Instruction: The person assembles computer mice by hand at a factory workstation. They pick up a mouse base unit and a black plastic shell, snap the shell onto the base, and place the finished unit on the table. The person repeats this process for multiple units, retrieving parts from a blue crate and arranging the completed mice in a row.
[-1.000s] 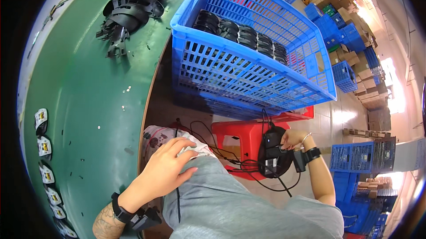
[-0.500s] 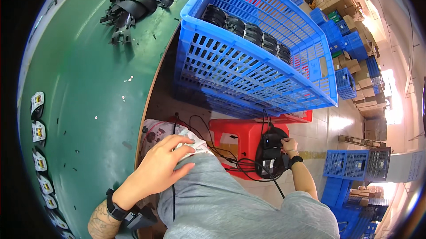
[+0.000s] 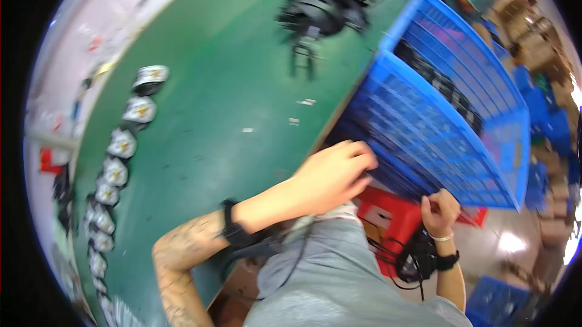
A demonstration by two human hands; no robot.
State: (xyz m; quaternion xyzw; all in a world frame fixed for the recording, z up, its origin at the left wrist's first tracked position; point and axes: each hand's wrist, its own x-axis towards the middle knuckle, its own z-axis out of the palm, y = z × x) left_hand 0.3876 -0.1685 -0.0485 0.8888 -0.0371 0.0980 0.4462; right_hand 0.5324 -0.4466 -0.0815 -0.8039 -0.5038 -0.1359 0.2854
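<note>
Here, a blue crate (image 3: 433,142) of dark parts (image 3: 445,87) beside a green tabletop (image 3: 212,151)

The dark parts, blurred, lie massed inside the crate. Near its closest wall, the right hand (image 3: 441,212) has its grip half curled; the left hand (image 3: 339,172), left of there, has a loosely bent grip. Whether either holds anything, I cannot tell. Left of the crate, the tabletop bears a black heap (image 3: 321,8) and, farther off, a line of white-and-black pieces (image 3: 121,142). A red stool (image 3: 400,209) stands on the crate's near side.
</note>
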